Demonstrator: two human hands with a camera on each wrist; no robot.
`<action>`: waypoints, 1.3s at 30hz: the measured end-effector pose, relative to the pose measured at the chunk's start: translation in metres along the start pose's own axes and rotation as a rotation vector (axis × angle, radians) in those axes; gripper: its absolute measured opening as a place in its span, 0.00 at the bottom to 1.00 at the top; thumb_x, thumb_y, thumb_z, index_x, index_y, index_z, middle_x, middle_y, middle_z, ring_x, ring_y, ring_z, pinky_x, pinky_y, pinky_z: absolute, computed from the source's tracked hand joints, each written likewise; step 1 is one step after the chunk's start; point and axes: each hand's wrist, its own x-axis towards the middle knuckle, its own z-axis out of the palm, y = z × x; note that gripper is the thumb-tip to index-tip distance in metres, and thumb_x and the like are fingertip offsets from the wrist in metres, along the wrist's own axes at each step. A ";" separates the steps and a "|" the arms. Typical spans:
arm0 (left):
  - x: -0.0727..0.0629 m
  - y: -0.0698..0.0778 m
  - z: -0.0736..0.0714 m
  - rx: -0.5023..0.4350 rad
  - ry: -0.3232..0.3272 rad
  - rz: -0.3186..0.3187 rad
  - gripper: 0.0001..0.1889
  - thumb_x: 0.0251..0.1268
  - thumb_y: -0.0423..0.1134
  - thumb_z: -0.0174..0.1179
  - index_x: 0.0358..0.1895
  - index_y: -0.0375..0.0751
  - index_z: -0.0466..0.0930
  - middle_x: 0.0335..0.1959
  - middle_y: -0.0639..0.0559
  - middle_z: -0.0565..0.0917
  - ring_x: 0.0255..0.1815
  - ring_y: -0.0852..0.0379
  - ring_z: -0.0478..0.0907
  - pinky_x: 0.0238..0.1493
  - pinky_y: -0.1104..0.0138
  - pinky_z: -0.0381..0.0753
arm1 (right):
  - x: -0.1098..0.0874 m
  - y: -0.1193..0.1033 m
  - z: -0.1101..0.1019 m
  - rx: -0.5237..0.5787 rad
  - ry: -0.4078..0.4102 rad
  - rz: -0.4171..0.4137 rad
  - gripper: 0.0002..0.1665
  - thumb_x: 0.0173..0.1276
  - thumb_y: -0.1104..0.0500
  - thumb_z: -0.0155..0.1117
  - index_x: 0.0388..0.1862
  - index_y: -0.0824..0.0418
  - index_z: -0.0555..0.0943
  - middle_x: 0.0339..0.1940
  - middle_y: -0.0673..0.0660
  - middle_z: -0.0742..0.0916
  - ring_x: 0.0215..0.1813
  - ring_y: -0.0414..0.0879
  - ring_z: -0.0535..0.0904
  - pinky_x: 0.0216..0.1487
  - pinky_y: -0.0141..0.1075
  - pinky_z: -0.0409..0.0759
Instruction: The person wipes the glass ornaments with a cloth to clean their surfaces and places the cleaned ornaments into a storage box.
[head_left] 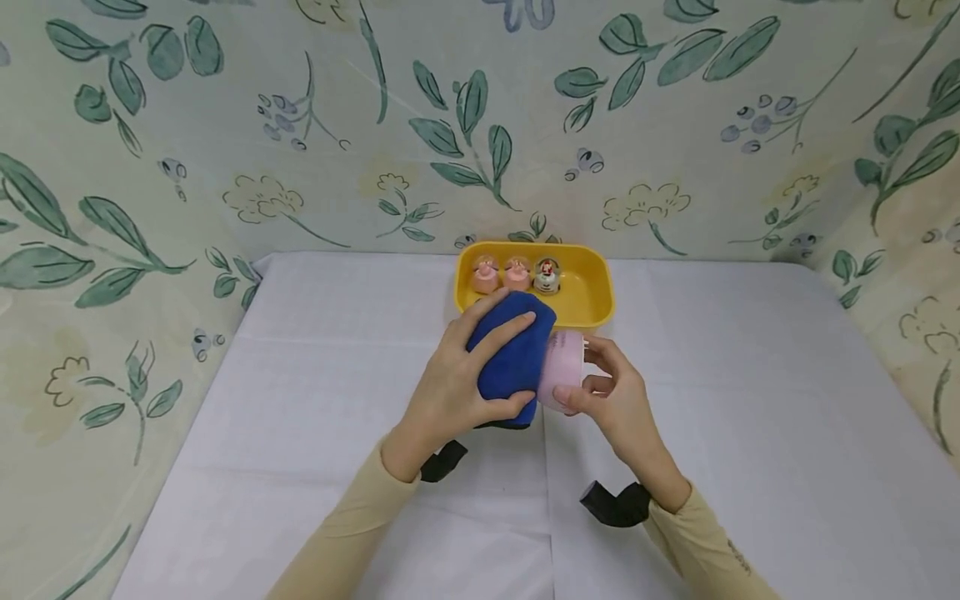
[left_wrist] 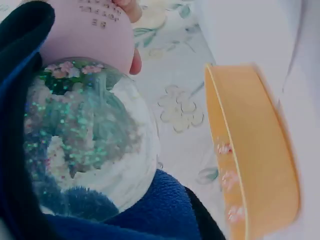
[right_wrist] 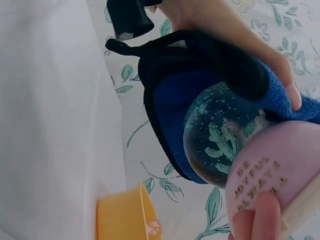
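Observation:
My left hand [head_left: 453, 383] grips a blue cloth [head_left: 517, 354] with dark edging, fingers spread over it. The cloth wraps around the clear, glittery ball of a snow globe [left_wrist: 95, 150]. Its pink base [head_left: 561, 371], with raised lettering, is held by my right hand [head_left: 618, 404], the thumb on the near side and fingers at the far side. The globe lies tipped sideways above the table. In the right wrist view, green and pale shapes show inside the glass ball [right_wrist: 215, 135], partly covered by cloth.
A yellow tray [head_left: 590, 287] stands at the table's back edge, just beyond the hands. Two small pink globes [head_left: 517, 273] and a small white-based globe [head_left: 547, 277] sit in a row inside it. A white cloth [head_left: 300, 392] covers the table; a floral curtain [head_left: 525, 125] hangs behind.

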 end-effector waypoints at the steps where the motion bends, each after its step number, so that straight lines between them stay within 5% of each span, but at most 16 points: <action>1: 0.000 0.000 0.000 -0.020 -0.001 -0.020 0.42 0.47 0.50 0.73 0.69 0.55 0.64 0.75 0.51 0.51 0.68 0.43 0.59 0.56 0.50 0.74 | 0.000 -0.002 0.000 0.001 0.010 0.016 0.37 0.56 0.65 0.69 0.65 0.65 0.67 0.53 0.64 0.77 0.26 0.44 0.77 0.29 0.32 0.80; 6: 0.001 -0.003 -0.004 -0.150 -0.046 -0.124 0.44 0.48 0.49 0.74 0.70 0.60 0.60 0.76 0.55 0.47 0.69 0.44 0.57 0.55 0.49 0.74 | -0.004 -0.007 0.000 -0.150 0.040 -0.095 0.42 0.52 0.65 0.74 0.66 0.63 0.67 0.53 0.63 0.78 0.27 0.44 0.76 0.30 0.31 0.80; 12: 0.001 -0.006 -0.010 -0.258 -0.040 -0.130 0.43 0.46 0.43 0.75 0.68 0.58 0.64 0.72 0.54 0.53 0.66 0.48 0.60 0.56 0.49 0.73 | 0.001 -0.014 -0.014 -0.417 -0.143 -0.395 0.63 0.39 0.64 0.84 0.72 0.59 0.57 0.53 0.62 0.77 0.33 0.43 0.77 0.33 0.33 0.82; 17: 0.001 -0.004 -0.009 -0.271 -0.052 -0.124 0.42 0.47 0.45 0.74 0.68 0.59 0.64 0.71 0.53 0.55 0.65 0.49 0.61 0.56 0.50 0.73 | 0.012 -0.013 -0.024 -0.516 -0.153 -0.620 0.57 0.43 0.41 0.78 0.67 0.63 0.64 0.58 0.61 0.75 0.41 0.45 0.77 0.34 0.36 0.83; 19: 0.001 -0.002 -0.008 -0.256 -0.056 -0.127 0.41 0.48 0.46 0.73 0.69 0.60 0.64 0.71 0.53 0.55 0.65 0.49 0.61 0.55 0.50 0.73 | 0.014 -0.010 -0.023 -0.459 -0.122 -0.618 0.53 0.47 0.38 0.75 0.65 0.64 0.67 0.57 0.60 0.77 0.39 0.45 0.77 0.33 0.35 0.83; 22: 0.002 0.002 -0.006 -0.192 -0.051 -0.119 0.42 0.48 0.48 0.73 0.69 0.60 0.63 0.71 0.51 0.56 0.65 0.47 0.62 0.54 0.50 0.74 | 0.011 -0.005 -0.016 -0.320 -0.056 -0.501 0.50 0.44 0.51 0.82 0.63 0.65 0.69 0.50 0.60 0.80 0.30 0.43 0.77 0.30 0.33 0.83; 26: 0.003 0.005 -0.005 -0.042 -0.022 -0.059 0.42 0.46 0.50 0.74 0.68 0.58 0.64 0.70 0.47 0.57 0.65 0.44 0.61 0.54 0.49 0.75 | 0.005 -0.003 -0.006 -0.061 -0.022 -0.181 0.42 0.49 0.70 0.73 0.63 0.65 0.67 0.48 0.65 0.79 0.27 0.44 0.80 0.28 0.35 0.83; 29: 0.002 0.005 -0.004 0.035 0.010 -0.017 0.42 0.45 0.52 0.74 0.67 0.57 0.66 0.70 0.44 0.58 0.66 0.42 0.61 0.54 0.49 0.75 | 0.004 -0.005 -0.001 0.105 -0.039 0.044 0.34 0.59 0.66 0.63 0.63 0.65 0.64 0.48 0.69 0.77 0.30 0.47 0.83 0.28 0.39 0.83; 31: 0.001 0.004 -0.004 0.033 0.024 -0.005 0.41 0.44 0.52 0.74 0.66 0.56 0.66 0.70 0.44 0.58 0.66 0.43 0.61 0.54 0.49 0.75 | 0.004 -0.007 -0.001 0.136 -0.080 0.112 0.34 0.61 0.63 0.62 0.65 0.64 0.61 0.50 0.71 0.76 0.34 0.49 0.83 0.30 0.41 0.84; 33: 0.000 0.001 -0.006 -0.006 0.031 -0.013 0.42 0.44 0.50 0.75 0.66 0.56 0.66 0.70 0.45 0.57 0.67 0.44 0.60 0.55 0.49 0.74 | 0.003 -0.007 -0.002 0.075 -0.150 0.078 0.41 0.61 0.63 0.65 0.70 0.59 0.57 0.52 0.70 0.75 0.36 0.50 0.83 0.32 0.41 0.84; 36: 0.000 -0.002 -0.009 -0.090 0.035 -0.033 0.42 0.43 0.46 0.76 0.66 0.55 0.66 0.71 0.47 0.56 0.67 0.45 0.60 0.56 0.49 0.74 | 0.003 -0.006 -0.006 -0.151 -0.227 -0.107 0.56 0.52 0.64 0.77 0.73 0.54 0.52 0.52 0.66 0.76 0.38 0.49 0.82 0.35 0.38 0.83; 39: 0.000 -0.003 -0.009 -0.148 0.026 -0.049 0.42 0.44 0.45 0.76 0.67 0.55 0.65 0.71 0.49 0.55 0.67 0.47 0.60 0.55 0.49 0.74 | 0.005 -0.004 -0.009 -0.372 -0.174 -0.314 0.63 0.38 0.61 0.85 0.71 0.56 0.56 0.53 0.61 0.76 0.40 0.45 0.79 0.36 0.37 0.83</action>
